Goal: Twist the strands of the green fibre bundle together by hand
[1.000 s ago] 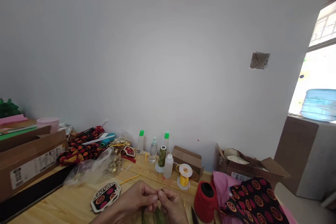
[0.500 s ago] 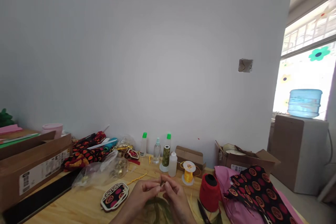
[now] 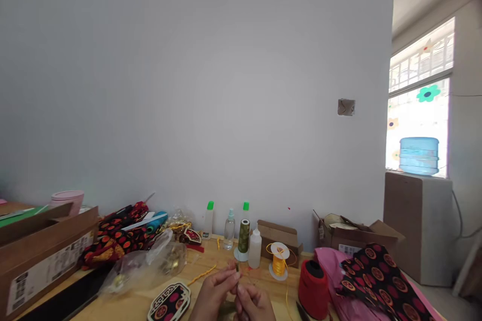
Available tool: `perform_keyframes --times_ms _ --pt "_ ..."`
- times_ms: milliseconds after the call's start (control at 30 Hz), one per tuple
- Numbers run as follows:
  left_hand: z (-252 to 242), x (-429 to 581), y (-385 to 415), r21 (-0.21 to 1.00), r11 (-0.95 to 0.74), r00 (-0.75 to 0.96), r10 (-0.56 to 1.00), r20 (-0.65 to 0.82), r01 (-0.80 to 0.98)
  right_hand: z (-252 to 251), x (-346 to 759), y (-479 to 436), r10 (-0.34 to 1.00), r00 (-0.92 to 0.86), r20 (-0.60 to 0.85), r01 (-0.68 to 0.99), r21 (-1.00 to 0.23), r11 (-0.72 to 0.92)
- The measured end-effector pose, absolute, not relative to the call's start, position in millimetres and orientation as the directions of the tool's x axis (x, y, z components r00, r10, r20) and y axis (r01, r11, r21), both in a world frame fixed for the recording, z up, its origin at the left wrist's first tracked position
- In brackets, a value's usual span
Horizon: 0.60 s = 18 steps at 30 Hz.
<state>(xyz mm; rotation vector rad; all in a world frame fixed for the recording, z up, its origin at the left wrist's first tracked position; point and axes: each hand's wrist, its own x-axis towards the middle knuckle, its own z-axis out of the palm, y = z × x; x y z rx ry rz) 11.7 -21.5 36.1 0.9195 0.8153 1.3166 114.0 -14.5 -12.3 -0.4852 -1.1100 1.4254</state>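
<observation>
Low in the head view, my left hand [image 3: 215,293] and my right hand [image 3: 255,303] are close together above the wooden table. Both have their fingers pinched around a bundle of green thread [image 3: 237,266], whose short end sticks up past the left fingertips. More green strands show dimly between the palms; the rest is cut off below. Left of my hands lies an ornament [image 3: 170,302] with a pale frame, dark patterned fabric and a yellow cord [image 3: 202,274]. To the right stands a red thread cone [image 3: 313,288], with dark blades [image 3: 302,312] partly visible beside it.
Behind my hands stand a green thread spool [image 3: 244,236], a white squeeze bottle [image 3: 255,249], a spray bottle [image 3: 229,230] and a yellow cord spool [image 3: 279,263]. Cardboard boxes [image 3: 52,266] and patterned fabric [image 3: 384,281] flank the table. A plastic bag [image 3: 146,266] lies left.
The view has tilted up, so the table and hands sit lower in it. A green thread end now rises above my fingertips, and the loose strands show less.
</observation>
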Motion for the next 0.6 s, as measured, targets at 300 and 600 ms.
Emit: perform_keyframes --times_ms 300,600 --pt "25.2 4.8 0.3 0.898 0.208 0.461 0.887 -0.007 -0.388 -18.8 118.5 -13.2 0.92 -0.337 0.198 -0.547 -0.837 -0.02" --pt "17.0 -19.3 2.4 0.949 0.134 0.496 0.868 0.026 -0.285 -23.7 110.8 -18.6 0.907 -0.391 0.157 -0.522 -0.849 -0.078"
